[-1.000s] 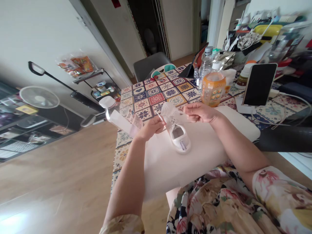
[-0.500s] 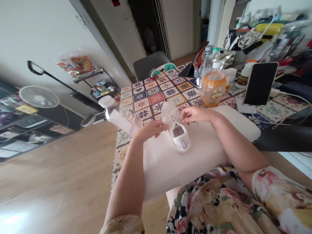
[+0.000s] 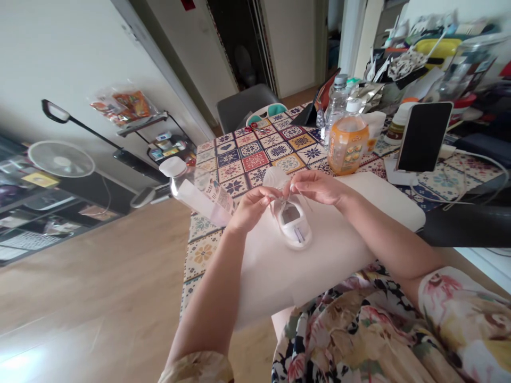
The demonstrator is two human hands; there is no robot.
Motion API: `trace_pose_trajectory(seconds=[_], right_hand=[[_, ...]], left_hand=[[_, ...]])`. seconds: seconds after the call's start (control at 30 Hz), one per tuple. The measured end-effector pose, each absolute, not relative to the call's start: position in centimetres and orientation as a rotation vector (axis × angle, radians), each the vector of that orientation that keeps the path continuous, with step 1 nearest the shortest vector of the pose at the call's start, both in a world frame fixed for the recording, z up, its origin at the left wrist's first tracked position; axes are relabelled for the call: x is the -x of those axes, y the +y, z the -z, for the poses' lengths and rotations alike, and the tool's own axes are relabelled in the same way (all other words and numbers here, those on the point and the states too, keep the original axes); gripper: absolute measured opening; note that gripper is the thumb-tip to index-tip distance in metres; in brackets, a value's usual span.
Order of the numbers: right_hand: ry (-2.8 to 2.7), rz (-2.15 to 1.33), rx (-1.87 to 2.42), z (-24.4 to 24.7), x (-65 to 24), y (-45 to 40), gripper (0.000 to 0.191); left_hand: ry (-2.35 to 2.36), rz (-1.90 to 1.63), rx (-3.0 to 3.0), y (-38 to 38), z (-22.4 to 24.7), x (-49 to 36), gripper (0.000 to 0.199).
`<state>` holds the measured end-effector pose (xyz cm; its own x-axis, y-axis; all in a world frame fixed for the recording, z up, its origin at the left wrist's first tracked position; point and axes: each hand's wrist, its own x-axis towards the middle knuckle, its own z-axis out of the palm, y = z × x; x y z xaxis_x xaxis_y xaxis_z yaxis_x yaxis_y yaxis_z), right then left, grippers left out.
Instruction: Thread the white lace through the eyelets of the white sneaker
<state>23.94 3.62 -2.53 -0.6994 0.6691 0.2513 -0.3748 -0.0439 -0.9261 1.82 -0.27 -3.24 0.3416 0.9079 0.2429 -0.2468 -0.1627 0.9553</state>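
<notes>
A small white shoe (image 3: 296, 232) rests on a white sheet (image 3: 275, 279) at the table's near edge, its heel toward me and its toe pointing away. My left hand (image 3: 255, 206) pinches a shoelace at the left of the shoe's tongue. From the right, my right hand (image 3: 315, 186) has fingers pressed together on the lace just above the opening. The fingertips of both hands nearly meet over the laces. They hide part of the lacing and the front of the shoe. A thin lace end hangs below my right hand.
Left of the shoe, a clear bottle with a white cap (image 3: 199, 194) leans. An orange-labelled bottle (image 3: 348, 146), a water bottle (image 3: 337, 106) and a phone on a stand (image 3: 425, 138) stand at the right. Red scissors (image 3: 255, 127) lie farther back on the patterned tablecloth (image 3: 255, 159).
Both hands have come closer together over the shoe's laces. My right hand moved left, and my left hand shifted slightly right and up. The shoe stays in place.
</notes>
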Motion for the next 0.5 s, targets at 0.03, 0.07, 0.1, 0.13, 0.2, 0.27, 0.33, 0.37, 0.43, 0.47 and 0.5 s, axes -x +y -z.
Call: trace_pose_trajectory(seconds=[0.03,0.07,0.1,0.13,0.2,0.27,0.33,0.37,0.43,0.47,0.5], right_hand=[[-1.457,-1.866,0.324,2.9,-23.4,3.5,0.031],[-1.420,-1.882,0.338,3.2,-22.9,3.3,0.031],[-1.388,-1.880,0.358,3.5,-22.5,3.2,0.032],[-1.369,-1.868,0.381,3.6,-22.2,3.1,0.032],[-1.388,-1.809,0.431,3.8,-21.9,2.9,0.030],[-1.474,-1.702,0.474,3.8,-21.9,2.8,0.027],[-1.558,-1.552,0.511,3.7,-21.8,2.6,0.025],[-1.578,-1.478,0.527,3.6,-21.8,2.6,0.024],[-1.577,-1.399,0.553,3.7,-21.7,2.5,0.025],[-1.564,-1.397,0.561,3.7,-21.7,2.5,0.027],[-1.554,-1.413,0.564,3.8,-21.7,2.5,0.028]], left_hand=[[0.672,-1.189,-1.318,-0.3,3.4,-2.3,0.031],[0.679,-1.207,-1.295,-0.4,3.4,-2.7,0.032],[0.689,-1.222,-1.277,-0.5,3.5,-2.9,0.033],[0.700,-1.235,-1.264,-0.5,3.5,-3.1,0.033],[0.714,-1.252,-1.257,-0.6,3.4,-3.4,0.032],[0.717,-1.264,-1.268,-0.6,3.5,-3.6,0.028],[0.726,-1.270,-1.292,-0.7,3.6,-3.8,0.025],[0.736,-1.273,-1.301,-0.7,3.6,-3.9,0.023],[0.763,-1.279,-1.288,-0.8,3.7,-4.2,0.024],[0.773,-1.285,-1.266,-0.8,3.7,-4.4,0.025],[0.778,-1.291,-1.235,-0.8,3.7,-4.5,0.028]])
